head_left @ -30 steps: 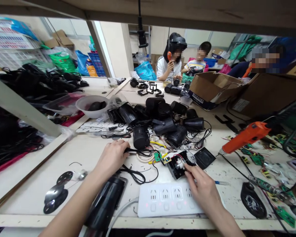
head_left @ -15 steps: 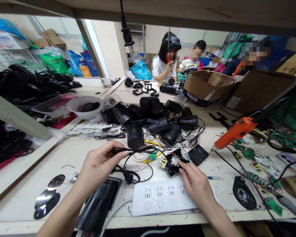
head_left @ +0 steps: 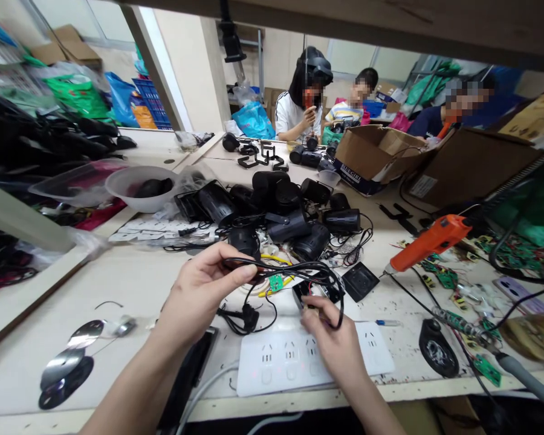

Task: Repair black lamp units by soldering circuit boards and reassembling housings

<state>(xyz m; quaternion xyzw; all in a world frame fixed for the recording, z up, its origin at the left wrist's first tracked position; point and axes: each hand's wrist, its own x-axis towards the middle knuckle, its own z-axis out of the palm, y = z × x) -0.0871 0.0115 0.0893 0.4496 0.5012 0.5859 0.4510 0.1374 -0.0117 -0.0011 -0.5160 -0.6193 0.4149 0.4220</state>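
My left hand [head_left: 204, 284] is closed on a looped black power cable [head_left: 294, 266], pinched between thumb and fingers above the bench. The cable arcs right and hangs down past my right hand [head_left: 330, 326]. Those right fingers are pinched together at the near edge of an open black housing [head_left: 300, 292]; a small yellowish part shows at the fingertips, too covered to make out. Behind the cable lies a small green circuit board [head_left: 276, 282]. The cable's plug [head_left: 249, 317] rests on the bench below my left hand. A square black cover [head_left: 361, 281] lies right of the housing.
A white power strip [head_left: 274, 365] lies in front. An orange electric screwdriver [head_left: 430, 243] hangs at right, near a soldering iron [head_left: 526, 377] and several circuit boards. Black lamp housings [head_left: 290, 226] are heaped behind. Cardboard boxes [head_left: 367, 163] and co-workers sit beyond. A shelf [head_left: 390, 24] crosses overhead.
My right hand has moved left and nearer, off the inside of the housing to its near edge. My left hand has brought the cable rightward, so its loop now hangs over the right hand.
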